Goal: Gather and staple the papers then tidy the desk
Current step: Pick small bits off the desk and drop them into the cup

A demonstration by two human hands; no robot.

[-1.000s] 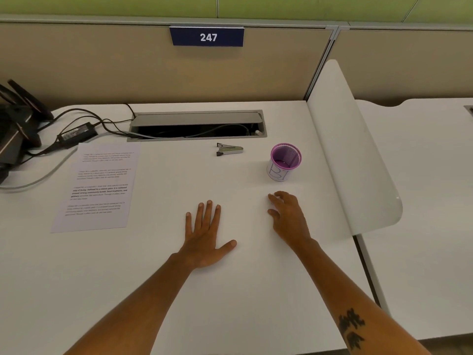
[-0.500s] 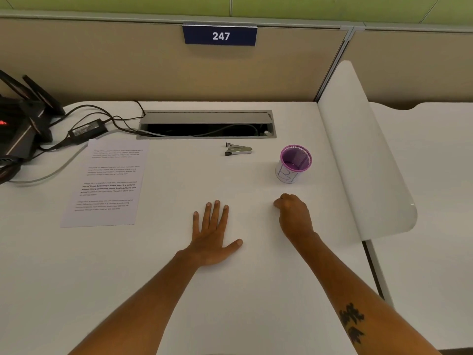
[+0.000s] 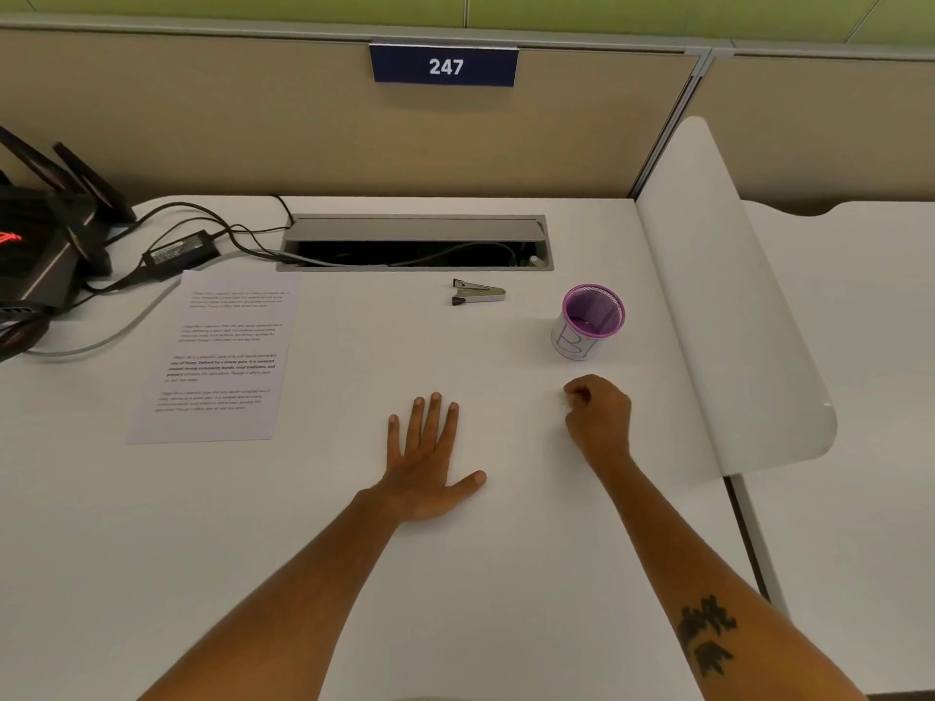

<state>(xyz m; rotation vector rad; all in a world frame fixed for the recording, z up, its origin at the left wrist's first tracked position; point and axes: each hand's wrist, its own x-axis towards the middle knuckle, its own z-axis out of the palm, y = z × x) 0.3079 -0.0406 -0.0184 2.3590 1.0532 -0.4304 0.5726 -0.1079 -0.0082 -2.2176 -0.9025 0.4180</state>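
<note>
Purple mesh cup (image 3: pixel 593 316); metal stapler (image 3: pixel 478 292); flat printed sheet (image 3: pixel 217 356).

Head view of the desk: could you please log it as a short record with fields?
papers: printed sheet, flat, desk's left part
stapler: lying below the cable tray, untouched
pen cup: purple mesh, upright, right of stapler
left hand: flat on desk, palm down
right hand: fisted below the cup; contents not visible
</note>
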